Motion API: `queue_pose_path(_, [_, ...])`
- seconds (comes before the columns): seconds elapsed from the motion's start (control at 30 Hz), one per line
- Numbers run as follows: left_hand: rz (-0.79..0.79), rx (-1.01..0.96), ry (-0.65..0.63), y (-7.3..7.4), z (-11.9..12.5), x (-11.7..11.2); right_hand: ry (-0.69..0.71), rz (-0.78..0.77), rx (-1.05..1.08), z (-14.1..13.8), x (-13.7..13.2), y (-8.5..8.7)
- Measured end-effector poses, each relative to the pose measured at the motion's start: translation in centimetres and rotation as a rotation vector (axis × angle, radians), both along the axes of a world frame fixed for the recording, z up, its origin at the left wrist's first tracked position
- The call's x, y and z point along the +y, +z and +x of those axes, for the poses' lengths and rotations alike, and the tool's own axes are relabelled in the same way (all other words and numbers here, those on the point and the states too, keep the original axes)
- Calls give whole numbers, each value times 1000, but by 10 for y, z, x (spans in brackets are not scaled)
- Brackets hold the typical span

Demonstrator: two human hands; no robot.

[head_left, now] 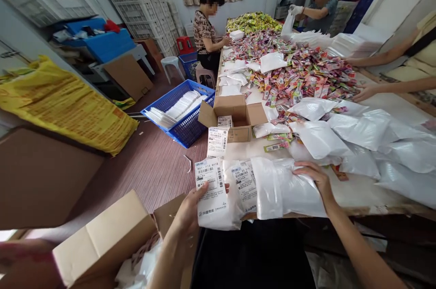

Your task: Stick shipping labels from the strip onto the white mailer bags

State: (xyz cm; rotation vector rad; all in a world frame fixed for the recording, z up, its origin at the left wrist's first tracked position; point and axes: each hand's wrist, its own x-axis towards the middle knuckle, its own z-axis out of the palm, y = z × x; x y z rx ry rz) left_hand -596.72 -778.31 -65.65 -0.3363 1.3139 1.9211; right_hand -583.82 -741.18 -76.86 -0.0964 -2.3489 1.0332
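Note:
My left hand [194,207] is closed on the edge of a white plastic mailing bag [213,209] with a printed shipping label, thumb on top. This bag sticks out past the table's front edge. Just right of it lies another labelled bag [243,184], partly covered by an unlabelled white mailing bag [289,193]. My right hand [315,177] grips the upper right part of that unlabelled bag, fingers bent over it. A strip of shipping labels [217,141] runs up from behind the left bag to an open cardboard box [240,133].
Filled white bags [361,130] pile up on the right, below a heap of small colourful snack packets [306,73]. A blue basket [185,132] of white bags stands left of the table. A cardboard box [105,234] sits lower left. Three other people work around the table.

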Motion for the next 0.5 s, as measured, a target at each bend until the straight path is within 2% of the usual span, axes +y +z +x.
queue_pose_path(0.07, [0, 35, 16, -1, 2, 5, -10, 144, -63, -1, 3, -16])
queue_pose_path(0.1, [7, 57, 25, -2, 4, 7, -14, 214, -86, 0, 8, -19])
queue_pose_path(0.17, [25, 132, 52, -1, 10, 10, -31, 347, -115, 4, 14, -12])
queue_pose_path(0.23, [30, 259, 71, 2, 18, 13, -133, 431, -68, 9, 10, 6])
queue_pose_path(0.3, [16, 403, 36, 5, 26, 18, -238, 396, 22, 9, -5, 27])
queue_pose_path(0.37, [-15, 521, -43, 7, 33, 24, -240, 355, 29, 2, -22, 40])
queue_pose_path(0.43, [-46, 584, -112, 7, 36, 28, -136, 352, -70, -9, -32, 39])
queue_pose_path(0.5, [-61, 585, -127, 4, 35, 30, -48, 328, -169, -19, -32, 31])
